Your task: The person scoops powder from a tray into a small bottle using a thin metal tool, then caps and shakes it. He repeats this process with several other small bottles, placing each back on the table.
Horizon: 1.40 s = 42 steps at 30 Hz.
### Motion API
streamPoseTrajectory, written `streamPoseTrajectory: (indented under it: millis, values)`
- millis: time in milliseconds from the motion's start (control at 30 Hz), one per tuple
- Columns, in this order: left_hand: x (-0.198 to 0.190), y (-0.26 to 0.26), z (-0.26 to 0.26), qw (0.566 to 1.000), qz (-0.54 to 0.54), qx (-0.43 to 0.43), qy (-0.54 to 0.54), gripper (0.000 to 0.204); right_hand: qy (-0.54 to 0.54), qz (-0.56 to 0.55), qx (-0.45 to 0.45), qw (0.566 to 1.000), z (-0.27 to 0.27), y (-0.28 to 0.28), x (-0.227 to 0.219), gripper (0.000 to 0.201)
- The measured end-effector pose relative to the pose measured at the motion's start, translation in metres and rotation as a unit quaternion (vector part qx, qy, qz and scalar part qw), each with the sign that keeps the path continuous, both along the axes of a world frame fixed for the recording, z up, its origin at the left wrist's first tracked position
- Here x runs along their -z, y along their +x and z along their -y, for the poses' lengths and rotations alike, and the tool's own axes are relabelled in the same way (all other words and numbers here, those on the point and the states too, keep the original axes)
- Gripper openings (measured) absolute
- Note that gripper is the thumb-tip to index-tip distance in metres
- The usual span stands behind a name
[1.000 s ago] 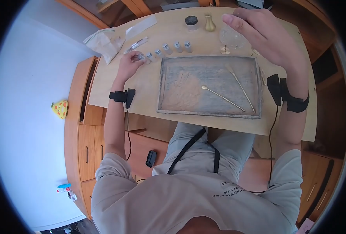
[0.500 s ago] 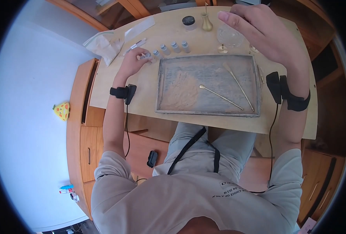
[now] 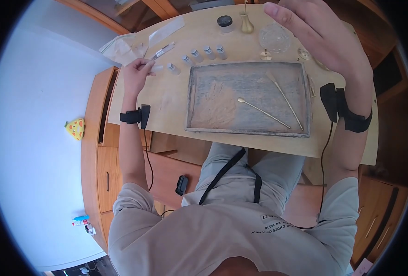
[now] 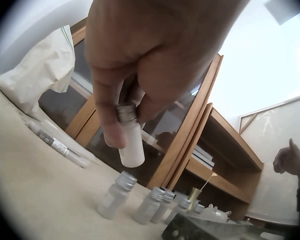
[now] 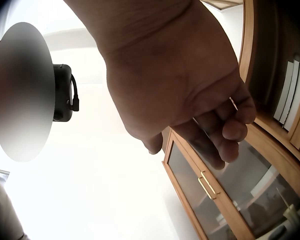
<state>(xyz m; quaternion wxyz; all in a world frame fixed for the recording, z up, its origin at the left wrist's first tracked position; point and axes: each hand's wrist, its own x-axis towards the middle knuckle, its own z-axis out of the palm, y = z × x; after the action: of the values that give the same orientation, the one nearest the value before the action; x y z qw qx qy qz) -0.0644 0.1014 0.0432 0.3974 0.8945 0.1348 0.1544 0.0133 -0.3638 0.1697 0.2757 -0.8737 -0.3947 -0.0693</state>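
1. Left hand (image 3: pixel 137 76) has one small bottle (image 4: pixel 132 147) pinched, a finger and the thumb closed in around the cap and upper body. No daylight between skin and bottle that I can see.
2. The bottle hangs below the fingertips, cap end up in the grip, long axis near upright with a bit of a lean. From the left wrist camera it looks clear of the table (image 3: pixel 241 147).
3. Key relation, imo: the held bottle is just to the left of the nearest standing bottle (image 3: pixel 173 69), which is the near-left end of a row of five. The bag (image 3: pixel 126 49) and the pen-shaped thing (image 3: pixel 163 51) (can't read its label, sorry) are close by on the far side of the hand.
4. Right hand (image 3: pixel 323 37) is loose, fingers softly bent, nothing in them. It's up over the far right of the table, well apart from the held bottle, so the left is easily the nearer hand.
5. Tray (image 3: pixel 247 133) sits right of the held bottle, just beside the row.
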Motion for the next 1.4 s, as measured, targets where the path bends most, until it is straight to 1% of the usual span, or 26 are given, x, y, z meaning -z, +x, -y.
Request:
streamPoseTrajectory:
  millis: [100, 133, 167, 200, 233, 300, 400, 500, 533, 567, 600, 633, 700, 767, 800, 867, 900, 1000, 1167, 1300, 1367, 1400]
  values:
    - [0.018, -0.007, -0.001, 0.991, 0.040, -0.022, -0.124, 0.021, -0.013, 0.000, 0.019, 1.000, -0.003, 0.005, 0.005, 0.062]
    - [0.024, -0.007, -0.006, 0.969, 0.048, -0.023, -0.242, 0.022, -0.016, -0.002, 0.023, 1.000, -0.003, 0.005, 0.005, 0.062]
    - [0.029, -0.007, -0.014, 0.932, 0.056, -0.024, -0.357, 0.022, -0.021, -0.004, 0.027, 0.999, -0.004, 0.005, 0.004, 0.062]
    - [0.032, -0.007, -0.018, 0.882, 0.063, -0.026, -0.466, 0.022, -0.026, -0.015, 0.025, 0.999, -0.004, 0.005, 0.003, 0.062]
    - [0.036, -0.007, -0.022, 0.843, 0.048, -0.030, -0.534, 0.023, -0.032, -0.026, 0.021, 0.999, -0.005, 0.004, 0.001, 0.061]
    - [0.041, -0.005, -0.028, 0.751, 0.018, -0.035, -0.659, 0.024, -0.037, -0.035, 0.021, 0.998, -0.007, 0.003, 0.000, 0.061]
    - [0.048, 0.000, -0.032, 0.716, -0.038, 0.048, -0.695, 0.024, -0.039, -0.028, 0.029, 0.998, -0.009, 0.003, 0.004, 0.060]
    - [0.045, 0.005, -0.040, 0.797, -0.099, 0.118, -0.584, 0.024, -0.039, -0.017, 0.027, 0.999, -0.008, 0.006, 0.006, 0.059]
    - [0.034, 0.003, -0.020, 0.904, -0.105, 0.059, -0.410, 0.028, -0.037, -0.015, 0.023, 0.999, -0.008, 0.007, 0.006, 0.059]
    - [0.024, 0.001, 0.003, 0.970, -0.107, -0.002, -0.217, 0.032, -0.035, -0.013, 0.021, 0.999, -0.008, 0.007, 0.006, 0.059]
    - [0.017, 0.001, 0.019, 0.993, -0.104, -0.061, -0.014, 0.036, -0.030, -0.009, 0.020, 0.999, -0.008, 0.008, 0.006, 0.059]
    - [0.019, 0.003, 0.020, 0.993, -0.093, -0.037, 0.067, 0.039, -0.026, -0.006, 0.019, 0.999, -0.008, 0.008, 0.007, 0.058]
    - [0.020, 0.004, 0.023, 0.972, -0.070, 0.013, 0.226, 0.045, -0.029, -0.011, 0.018, 0.999, -0.009, 0.008, 0.008, 0.058]
    - [0.022, 0.010, 0.033, 0.970, -0.085, 0.040, 0.225, 0.041, -0.047, -0.023, 0.015, 0.999, -0.011, 0.006, 0.004, 0.058]
    - [0.022, 0.014, 0.037, 0.969, -0.091, 0.055, 0.224, 0.039, -0.036, -0.016, 0.008, 0.999, -0.011, 0.004, 0.004, 0.057]
    - [0.033, 0.023, 0.028, 0.968, -0.045, 0.077, 0.235, 0.033, -0.012, -0.002, -0.004, 1.000, -0.009, -0.001, 0.004, 0.057]
    - [0.034, 0.025, 0.030, 0.966, -0.022, 0.088, 0.240, 0.030, -0.021, -0.012, 0.001, 1.000, -0.008, 0.001, 0.003, 0.057]
    - [0.029, 0.032, 0.036, 0.970, -0.035, 0.082, 0.227, 0.025, -0.046, -0.035, 0.017, 0.998, -0.008, 0.005, 0.001, 0.057]
    - [0.024, 0.041, 0.047, 0.965, -0.057, 0.100, 0.237, 0.026, -0.092, -0.042, 0.042, 0.994, -0.014, -0.004, -0.010, 0.058]
    - [0.026, 0.043, 0.044, 0.958, -0.072, 0.108, 0.256, 0.027, -0.096, -0.039, 0.045, 0.994, -0.013, 0.000, -0.003, 0.059]
    - [0.020, 0.037, 0.040, 0.980, -0.042, 0.077, 0.176, 0.026, -0.088, -0.034, 0.044, 0.995, -0.012, -0.001, -0.003, 0.058]
    - [0.016, 0.034, 0.041, 0.988, -0.028, 0.063, 0.137, 0.026, -0.093, -0.014, 0.035, 0.995, -0.013, 0.002, 0.001, 0.057]
